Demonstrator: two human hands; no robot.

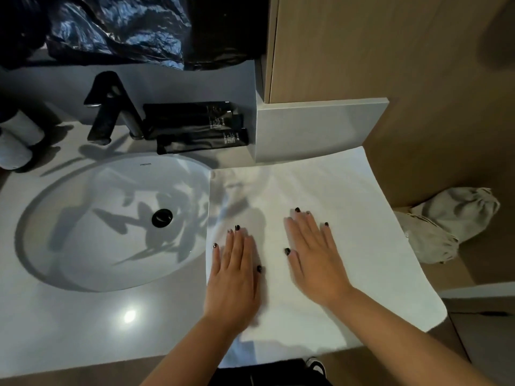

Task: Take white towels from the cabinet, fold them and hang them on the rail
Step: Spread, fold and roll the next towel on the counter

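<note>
White and smooth, the towel (334, 232) lies spread flat over the right end of the countertop (83, 330), filling the centre-right of the frame. Its surface shows almost no creases; the far right corner reaches toward the upper right, the left edge runs just beside the basin's rim, and the near and right edges hang past the counter's edge. Grey shadows fall across its upper left part.

Both hands rest palm down on the towel with fingers straight and slightly spread, gripping nothing. The left hand (234, 280) lies near the towel's left edge at lower centre; the right hand (315, 257) lies just beside it, a little higher in the frame, with a narrow strip of cloth between them. The nails are painted dark.

Left of the towel, an oval white sink (69, 218) is sunk into the countertop, with a black drain (162, 217) at its middle. Above it stands a black faucet (111, 107), and to its right lie black tubes (195, 123) stacked against a grey ledge (315, 129). A dark plastic bag (117, 29) fills the upper left. Wood panelling (390, 51) covers the upper right, and a crumpled pale cloth bag (451, 221) lies at the right edge, below the counter.
</note>
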